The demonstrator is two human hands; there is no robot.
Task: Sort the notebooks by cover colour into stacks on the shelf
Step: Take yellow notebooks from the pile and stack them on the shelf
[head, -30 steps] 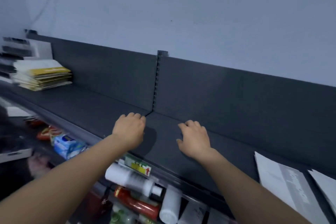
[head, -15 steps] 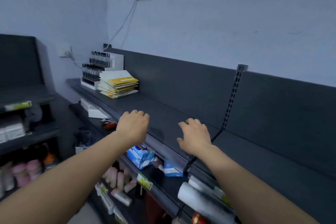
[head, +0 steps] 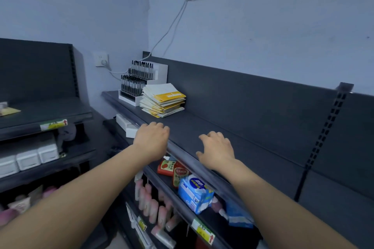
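- Head view: the dark top shelf runs from the far left corner to the near right, and its near stretch lies bare under the hands.
- A white pen display rack stands at the shelf's far end, against the wall.
- The stack of yellow-and-white notebooks sits just beside that rack, touching or nearly touching it. Its layers are fanned and uneven, and it is well apart from both hands.
- The left hand hangs palm down over the shelf's front lip, fingers loosely curled and holding nothing.
- The right hand is palm down over the shelf top, fingers slack and spread a little, also empty. I cannot tell whether either hand touches the metal.
- A blue tissue pack lies on the shelf below, clear of the work.
- The step in hand looks like a reach to the stack. It would go best with both hands cupping the fanned edges to square them, then lifting covers off one at a time so that none slides over the lip.
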